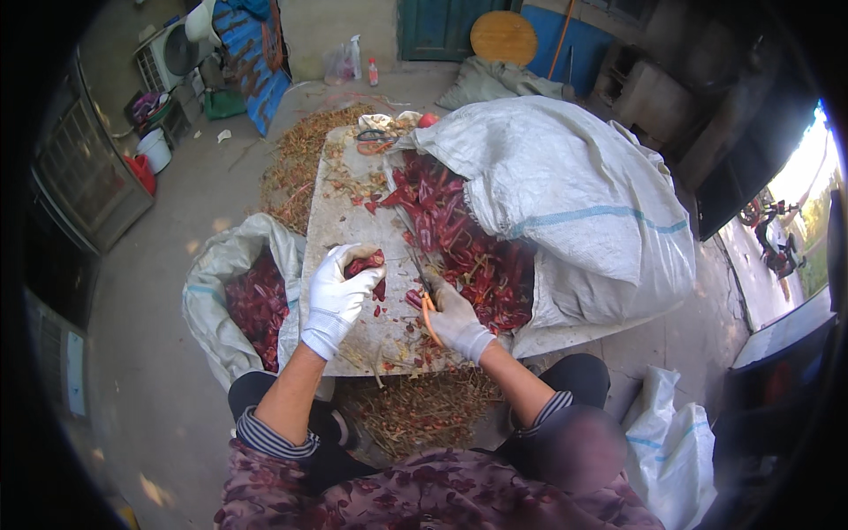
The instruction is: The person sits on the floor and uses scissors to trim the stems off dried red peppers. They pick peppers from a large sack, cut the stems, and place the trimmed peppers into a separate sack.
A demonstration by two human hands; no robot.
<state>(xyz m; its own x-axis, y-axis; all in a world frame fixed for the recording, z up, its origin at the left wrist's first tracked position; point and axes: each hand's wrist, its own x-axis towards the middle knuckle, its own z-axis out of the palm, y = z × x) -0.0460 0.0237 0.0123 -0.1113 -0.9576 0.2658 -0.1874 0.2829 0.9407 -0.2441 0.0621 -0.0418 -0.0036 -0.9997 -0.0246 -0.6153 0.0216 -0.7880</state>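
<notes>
My left hand [339,291], in a white glove, holds a dried red chili pepper [364,264] above a low, scrap-strewn board [344,212]. In my gloved right hand [454,315] is a pair of scissors with orange handles [427,311], its blades pointing up and away from me. Just beyond the right hand, many red peppers [457,238] spill onto the board from a large white woven sack [576,172]. At the board's left stands an open white sack [205,318] with red peppers [258,305] inside.
Stem scraps [417,411] cover the ground between my feet, and more chaff [291,165] lies behind the board. A second pair of scissors [375,140] rests at its far end. White sacks [672,450] lie at lower right. Buckets [154,151] stand at left.
</notes>
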